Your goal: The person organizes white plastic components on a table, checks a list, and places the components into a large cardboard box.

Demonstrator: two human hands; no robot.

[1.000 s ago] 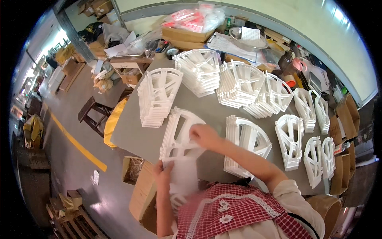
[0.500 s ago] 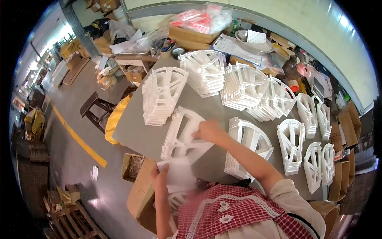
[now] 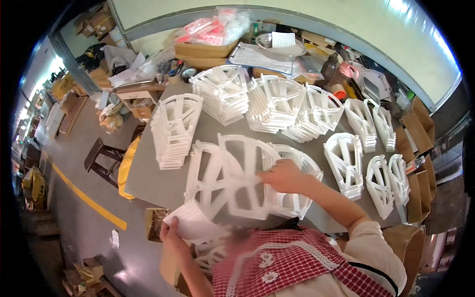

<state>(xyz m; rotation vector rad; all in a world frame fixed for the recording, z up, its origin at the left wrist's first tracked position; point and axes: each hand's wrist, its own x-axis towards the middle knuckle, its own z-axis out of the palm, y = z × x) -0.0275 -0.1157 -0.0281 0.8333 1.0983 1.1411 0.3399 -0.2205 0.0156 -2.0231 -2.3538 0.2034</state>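
My right hand point(image 3: 284, 176) grips the edge of a white plastic fan-shaped frame point(image 3: 242, 184), blurred by motion and raised over the table. Below and left of it stands a small pile of similar frames point(image 3: 198, 171), partly covered. Another pile of frames point(image 3: 312, 171) is behind my right hand and forearm. My left hand point(image 3: 176, 242) pinches a white sheet point(image 3: 194, 222) with faint rows of small marks, held by the table's near edge. An open cardboard box point(image 3: 169, 265) with white frames in it is below that sheet, close to my left forearm.
Several stacks of frames point(image 3: 175, 131) line the grey table point(image 3: 148, 180), with narrower ones point(image 3: 380, 183) to the right. Cardboard boxes point(image 3: 419, 190) border the right side. Clutter with a clipboard point(image 3: 262, 58) fills the back. A wooden stool point(image 3: 105, 157) stands on the floor at left.
My right hand has moved rightward, lifting one frame off the left pile. My left hand has shifted down and left with the sheet, which is now tilted. The whole view has also shifted.
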